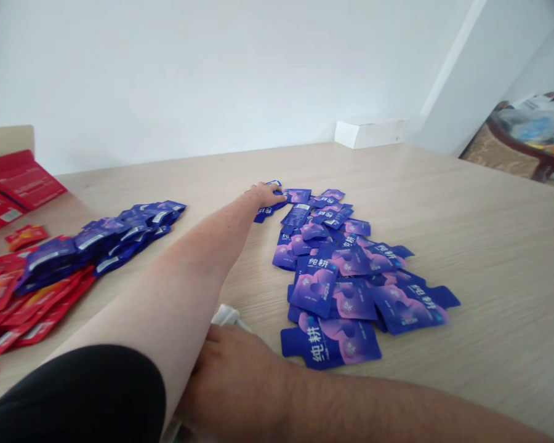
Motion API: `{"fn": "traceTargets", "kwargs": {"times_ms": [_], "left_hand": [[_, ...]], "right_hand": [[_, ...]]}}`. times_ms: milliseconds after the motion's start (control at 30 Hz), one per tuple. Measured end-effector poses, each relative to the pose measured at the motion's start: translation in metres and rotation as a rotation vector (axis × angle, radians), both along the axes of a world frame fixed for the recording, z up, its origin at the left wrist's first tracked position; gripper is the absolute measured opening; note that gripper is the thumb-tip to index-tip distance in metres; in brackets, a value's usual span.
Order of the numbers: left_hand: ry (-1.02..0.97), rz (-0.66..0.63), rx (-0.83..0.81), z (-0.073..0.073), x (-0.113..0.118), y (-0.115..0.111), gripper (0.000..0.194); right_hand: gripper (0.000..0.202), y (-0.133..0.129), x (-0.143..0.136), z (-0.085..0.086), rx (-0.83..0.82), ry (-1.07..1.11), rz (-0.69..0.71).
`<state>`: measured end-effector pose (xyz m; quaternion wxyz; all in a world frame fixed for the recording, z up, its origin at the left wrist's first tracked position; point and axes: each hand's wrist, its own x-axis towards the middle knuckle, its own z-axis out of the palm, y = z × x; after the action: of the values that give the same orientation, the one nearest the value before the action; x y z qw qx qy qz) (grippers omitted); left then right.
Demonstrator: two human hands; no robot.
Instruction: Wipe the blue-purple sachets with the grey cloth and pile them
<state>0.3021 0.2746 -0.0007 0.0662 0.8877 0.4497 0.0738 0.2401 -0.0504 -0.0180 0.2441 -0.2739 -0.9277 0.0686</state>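
My left hand (262, 194) reaches far across the table, its fingers closed over a few blue-purple sachets (266, 211) at the far end of a loose spread. The fingertips are partly hidden. Beside it the spread of blue-purple sachets (314, 289) with pink print runs toward me, overlapping at odd angles. My right hand (235, 375) is close to me, under my left forearm, with its fingers curled and mostly hidden. A white object (227, 315) shows just beyond its knuckles; what it is I cannot make out.
On the left, a neat row of blue-purple sachets (106, 234) lies partly over red sachets (41, 301). An opened red box (21, 184) stands at the far left. A white box (369, 132) sits against the wall. A cluttered chair (530, 132) is beyond the table, right.
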Motion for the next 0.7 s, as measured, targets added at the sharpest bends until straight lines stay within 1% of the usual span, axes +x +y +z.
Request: {"fn": "traceTargets", "kwargs": {"times_ms": [100, 200, 300, 433, 533, 600, 700], "left_hand": [[0.024, -0.035, -0.003, -0.005, -0.004, -0.004, 0.065], [0.039, -0.094, 0.016, -0.009, -0.015, -0.022, 0.061], [0.048, -0.157, 0.036, -0.015, -0.032, -0.051, 0.058], [0.033, -0.208, 0.059, -0.021, -0.057, -0.098, 0.061], [0.009, -0.235, 0.081, -0.023, -0.070, -0.134, 0.060], [0.007, -0.229, 0.088, -0.023, -0.074, -0.155, 0.060], [0.012, -0.177, 0.086, -0.023, -0.075, -0.181, 0.061]], "right_hand": [[0.021, 0.001, -0.002, -0.001, -0.023, -0.023, 0.001], [0.021, -0.002, -0.004, -0.002, -0.027, -0.039, -0.048], [0.021, -0.007, -0.005, -0.002, -0.001, -0.048, -0.072], [0.024, -0.013, -0.008, -0.003, 0.022, -0.034, -0.076], [0.025, -0.017, -0.010, -0.004, 0.026, -0.010, -0.080], [0.027, -0.020, -0.012, -0.005, 0.034, 0.000, -0.078], [0.028, -0.025, -0.012, -0.006, 0.041, 0.002, -0.065]]}}
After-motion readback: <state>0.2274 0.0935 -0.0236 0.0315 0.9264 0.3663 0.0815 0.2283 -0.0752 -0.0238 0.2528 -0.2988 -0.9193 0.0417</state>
